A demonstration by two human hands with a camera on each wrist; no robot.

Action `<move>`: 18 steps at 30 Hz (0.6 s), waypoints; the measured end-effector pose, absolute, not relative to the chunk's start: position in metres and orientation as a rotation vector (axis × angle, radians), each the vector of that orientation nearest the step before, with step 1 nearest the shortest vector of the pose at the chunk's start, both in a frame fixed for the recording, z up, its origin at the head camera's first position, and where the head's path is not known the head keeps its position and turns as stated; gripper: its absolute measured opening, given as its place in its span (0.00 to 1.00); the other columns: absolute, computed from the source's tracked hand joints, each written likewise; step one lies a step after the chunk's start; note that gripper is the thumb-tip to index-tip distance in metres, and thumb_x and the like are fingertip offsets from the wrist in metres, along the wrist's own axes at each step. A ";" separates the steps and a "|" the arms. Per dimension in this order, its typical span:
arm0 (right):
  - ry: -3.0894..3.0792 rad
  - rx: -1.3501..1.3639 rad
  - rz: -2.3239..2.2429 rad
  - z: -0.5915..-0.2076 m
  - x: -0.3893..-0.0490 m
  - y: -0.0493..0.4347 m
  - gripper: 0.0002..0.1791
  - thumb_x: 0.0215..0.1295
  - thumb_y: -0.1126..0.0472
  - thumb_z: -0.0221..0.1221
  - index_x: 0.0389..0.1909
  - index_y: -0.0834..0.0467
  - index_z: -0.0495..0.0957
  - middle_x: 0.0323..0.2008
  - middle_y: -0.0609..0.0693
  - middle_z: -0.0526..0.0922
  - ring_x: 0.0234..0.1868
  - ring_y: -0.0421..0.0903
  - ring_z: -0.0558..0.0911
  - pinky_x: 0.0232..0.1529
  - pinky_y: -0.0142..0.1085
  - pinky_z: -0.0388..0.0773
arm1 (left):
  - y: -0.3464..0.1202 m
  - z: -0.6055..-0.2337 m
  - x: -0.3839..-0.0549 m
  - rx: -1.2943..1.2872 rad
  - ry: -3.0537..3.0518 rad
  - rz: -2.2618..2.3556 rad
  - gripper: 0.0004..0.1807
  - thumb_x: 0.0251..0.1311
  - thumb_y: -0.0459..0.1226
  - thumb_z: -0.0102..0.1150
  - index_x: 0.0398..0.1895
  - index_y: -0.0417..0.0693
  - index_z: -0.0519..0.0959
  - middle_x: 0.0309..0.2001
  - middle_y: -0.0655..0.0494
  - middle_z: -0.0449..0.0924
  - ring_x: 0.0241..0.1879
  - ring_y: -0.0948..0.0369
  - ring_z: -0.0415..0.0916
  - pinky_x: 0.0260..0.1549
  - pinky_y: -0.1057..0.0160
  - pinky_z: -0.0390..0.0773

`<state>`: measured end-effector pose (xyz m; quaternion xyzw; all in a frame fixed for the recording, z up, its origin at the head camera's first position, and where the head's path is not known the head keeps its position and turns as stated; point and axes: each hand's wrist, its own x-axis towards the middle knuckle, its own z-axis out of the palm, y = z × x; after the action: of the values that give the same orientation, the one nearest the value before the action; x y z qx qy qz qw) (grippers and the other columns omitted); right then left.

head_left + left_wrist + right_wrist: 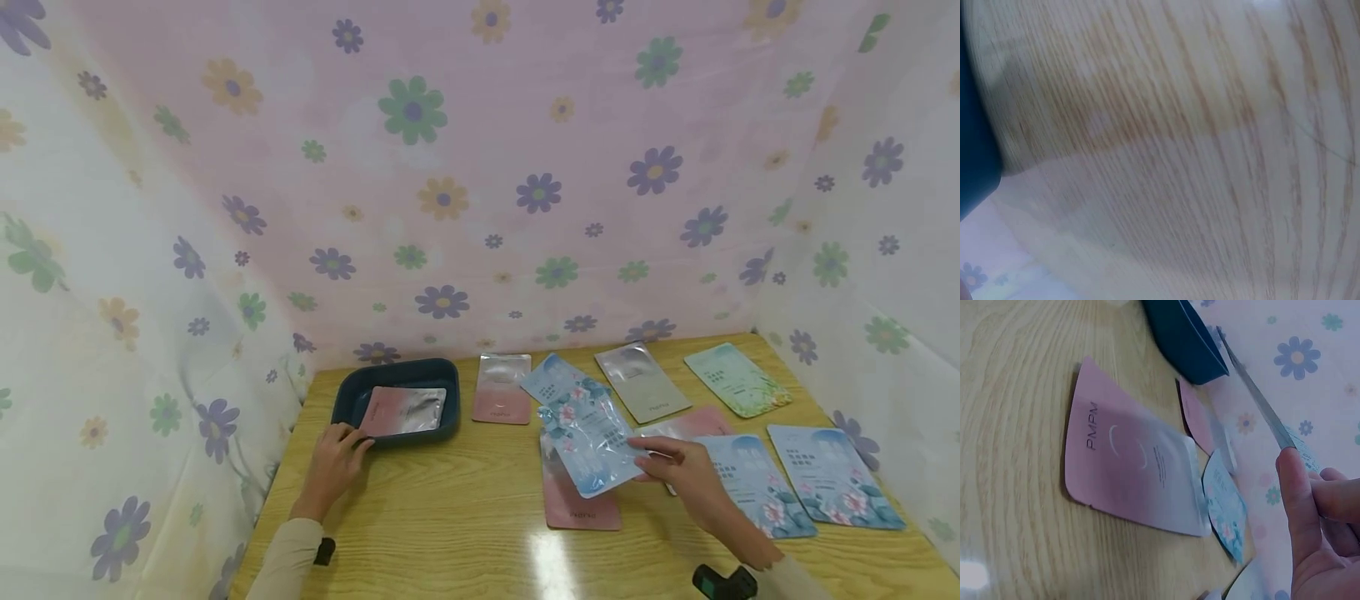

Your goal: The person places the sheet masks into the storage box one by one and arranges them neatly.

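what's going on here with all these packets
A person's right hand holds a blue floral packet, raised above the wooden table. The left hand is at the near left corner of a dark blue tray, where one pink-and-silver packet lies. Other pink packets, other blue packets, a grey packet and a green packet lie outside it.
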<state>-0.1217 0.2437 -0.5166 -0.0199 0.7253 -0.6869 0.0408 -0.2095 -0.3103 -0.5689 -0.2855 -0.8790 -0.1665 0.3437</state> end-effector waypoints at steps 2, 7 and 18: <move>2.203 -0.056 -2.116 -0.516 -0.125 0.240 0.23 0.63 0.66 0.59 0.56 0.75 0.71 0.45 0.37 0.82 0.33 0.51 0.85 0.36 0.41 0.81 | -0.310 -0.569 -0.210 -0.742 -2.286 -0.432 0.10 0.42 0.30 0.72 0.29 0.43 0.81 0.28 0.49 0.70 0.28 0.53 0.68 0.30 0.52 0.70; 2.168 -0.054 -2.146 -0.512 -0.133 0.230 0.23 0.63 0.68 0.59 0.56 0.76 0.70 0.47 0.47 0.82 0.33 0.50 0.85 0.34 0.42 0.81 | -0.309 -0.567 -0.208 -0.730 -2.303 -0.451 0.09 0.44 0.31 0.72 0.29 0.42 0.81 0.28 0.50 0.70 0.28 0.52 0.68 0.31 0.51 0.69; 2.059 -0.175 -2.228 -0.503 -0.144 0.204 0.22 0.63 0.69 0.59 0.55 0.77 0.70 0.45 0.44 0.82 0.38 0.45 0.84 0.41 0.52 0.78 | -0.309 -0.565 -0.208 -0.728 -2.291 -0.443 0.09 0.44 0.30 0.71 0.28 0.43 0.81 0.28 0.51 0.70 0.29 0.53 0.68 0.31 0.50 0.70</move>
<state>-0.1441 0.2039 -0.5033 -0.0574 0.6766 -0.7323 0.0515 -0.2075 -0.3086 -0.5652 -0.2799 -0.8809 -0.1702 0.3415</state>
